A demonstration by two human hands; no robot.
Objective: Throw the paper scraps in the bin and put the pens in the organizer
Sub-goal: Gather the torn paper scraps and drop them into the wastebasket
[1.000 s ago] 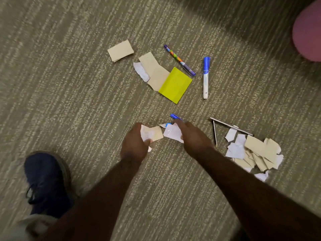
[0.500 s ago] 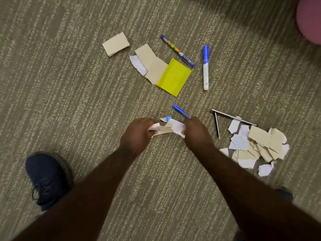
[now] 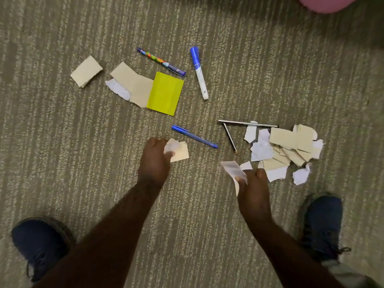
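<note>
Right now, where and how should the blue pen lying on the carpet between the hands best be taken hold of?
Pinch the blue pen at mid-barrel, from above. It lies flat on the carpet, slanting from its cap at upper left to its tip at lower right, with bare floor along both long sides, so fingers would probably fit across it.

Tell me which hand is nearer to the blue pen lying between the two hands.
Left. The left hand, holding a paper scrap, sits just below the blue pen's capped end. The right hand holds a white scrap farther below the pen's tip.
</note>
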